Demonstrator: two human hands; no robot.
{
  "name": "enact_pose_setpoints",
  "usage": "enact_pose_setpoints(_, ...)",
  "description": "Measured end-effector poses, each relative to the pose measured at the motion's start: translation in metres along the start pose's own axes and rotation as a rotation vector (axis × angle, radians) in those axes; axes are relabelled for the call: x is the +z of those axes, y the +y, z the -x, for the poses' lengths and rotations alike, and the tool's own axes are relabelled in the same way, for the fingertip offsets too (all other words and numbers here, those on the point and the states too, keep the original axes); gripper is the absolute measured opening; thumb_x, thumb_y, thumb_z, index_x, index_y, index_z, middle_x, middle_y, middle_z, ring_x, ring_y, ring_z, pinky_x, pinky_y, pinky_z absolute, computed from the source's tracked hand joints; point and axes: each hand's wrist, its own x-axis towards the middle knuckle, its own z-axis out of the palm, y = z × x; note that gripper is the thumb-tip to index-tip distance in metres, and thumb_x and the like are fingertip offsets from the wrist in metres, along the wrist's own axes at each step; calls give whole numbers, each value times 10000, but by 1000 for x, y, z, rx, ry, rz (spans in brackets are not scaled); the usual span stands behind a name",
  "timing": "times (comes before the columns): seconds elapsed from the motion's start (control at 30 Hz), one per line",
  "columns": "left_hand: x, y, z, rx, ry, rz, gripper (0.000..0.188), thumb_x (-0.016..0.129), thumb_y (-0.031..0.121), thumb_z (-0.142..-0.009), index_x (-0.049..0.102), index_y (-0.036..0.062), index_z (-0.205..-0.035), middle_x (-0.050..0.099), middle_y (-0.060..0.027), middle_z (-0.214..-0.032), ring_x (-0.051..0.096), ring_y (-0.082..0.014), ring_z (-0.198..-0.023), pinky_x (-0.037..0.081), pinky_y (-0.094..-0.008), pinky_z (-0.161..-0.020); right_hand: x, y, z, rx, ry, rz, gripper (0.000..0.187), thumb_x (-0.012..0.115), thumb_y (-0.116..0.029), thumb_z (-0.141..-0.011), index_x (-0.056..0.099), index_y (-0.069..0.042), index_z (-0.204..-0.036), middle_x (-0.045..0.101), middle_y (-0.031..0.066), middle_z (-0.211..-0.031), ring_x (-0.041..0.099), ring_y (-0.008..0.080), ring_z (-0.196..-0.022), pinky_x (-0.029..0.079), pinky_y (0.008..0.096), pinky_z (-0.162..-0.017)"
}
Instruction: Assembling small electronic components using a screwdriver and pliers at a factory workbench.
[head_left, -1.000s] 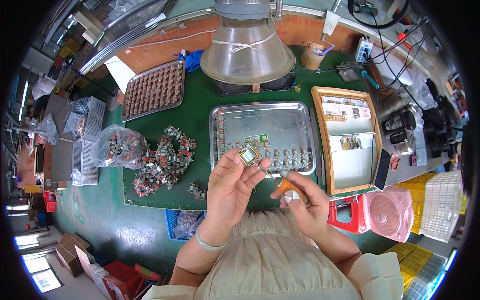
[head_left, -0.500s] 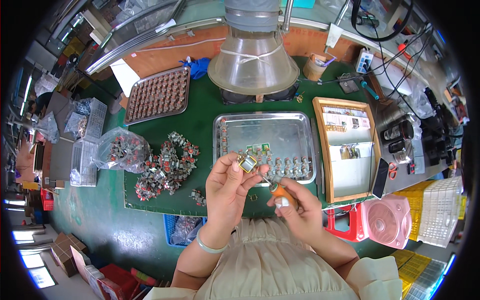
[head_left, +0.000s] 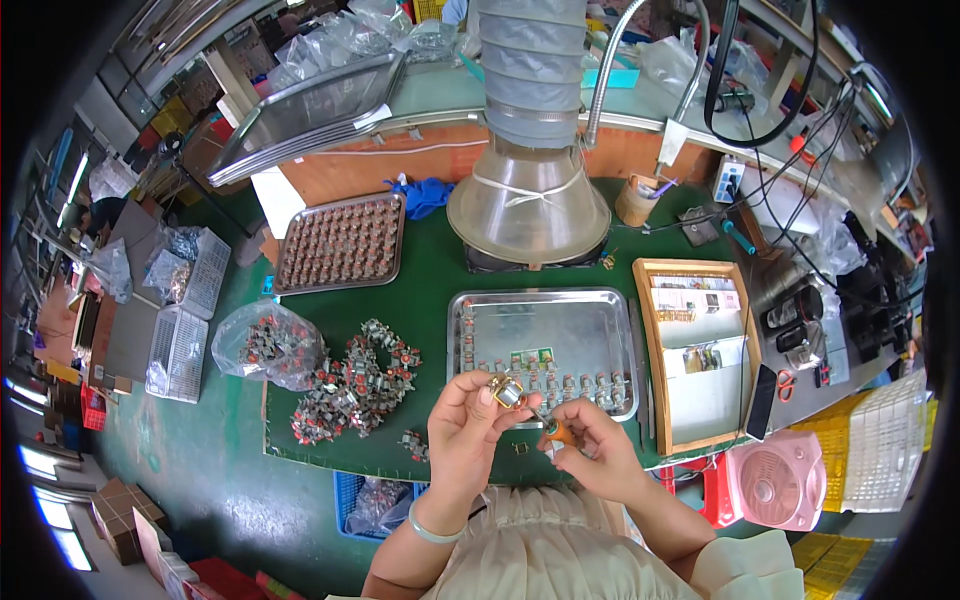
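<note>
My left hand point(head_left: 460, 435) pinches a small metal component point(head_left: 508, 392) with a yellow frame, a silvery body and a reddish part. In my right hand point(head_left: 602, 455) is a screwdriver point(head_left: 560, 432) with an orange handle, its shaft pointing at the component's lower right side; whether the tip touches cannot be made out. Both hands are over the near edge of a metal tray point(head_left: 560, 330), where similar components stand in rows along the left and near sides. A small yellowish metal frame point(head_left: 520, 449) lies on the green mat below the hands.
Left of the tray lies a heap of components point(head_left: 350, 390) beside a filled plastic bag point(head_left: 268, 345). A full tray point(head_left: 401, 235) sits farther back. A fume hood point(head_left: 528, 205) stands behind the middle tray, a wooden-framed board point(head_left: 645, 350) to its right, scissors point(head_left: 787, 385) beyond.
The view has tilted up, so the table appears lower. My left hand has turned the component, showing its silvery body from another side. Both hands keep their holds.
</note>
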Motion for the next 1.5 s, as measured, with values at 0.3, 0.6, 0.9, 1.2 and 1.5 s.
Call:
enact_pose_setpoints(0.3,-12,6,1,-126,-152,71,192,448,144,-884,448,-8,-1002,575,-137,-926,610,-267,-828,530,-328,-712,8,-17,-14,225,0,-414,302,525,9,-738,491,30,-1037,452,15,-587,409,96,-463,401,273,-468)
enact_pose_setpoints(0.6,-15,11,-6,-202,-200,143,222,412,150,-899,418,-12,-1050,581,-173,-932,611,-285,-833,532,-336,-721,17,-30,-28,107,85,-549,299,507,-41,-791,489,67,-1069,458,28,-582,411,85,-483,378,247,-447)
enact_pose_setpoints(0.9,-11,12,-7,-290,-233,101,218,426,156,-895,436,-25,-1017,583,-154,-891,618,-264,-812,538,-315,-695,21,-28,-32,-12,224,-563,129,568,-44,-791,537,11,-903,497,6,-611,415,56,-492,379,217,-444)
enact_pose_setpoints(1.2,-12,11,-5,-314,-219,49,238,457,178,-885,446,-27,-1005,583,-140,-886,620,-264,-802,539,-316,-687,20,-22,-29,-46,242,-498,94,558,-36,-795,543,8,-877,495,-2,-595,413,49,-492,372,210,-446)
enact_pose_setpoints(1.5,-10,9,-7,-284,-192,77,214,453,155,-881,443,-29,-990,580,-149,-905,624,-259,-772,551,-319,-661,17,-20,-27,-16,256,-515,166,557,-85,-812,524,11,-943,516,16,-632,422,52,-495,386,210,-460)
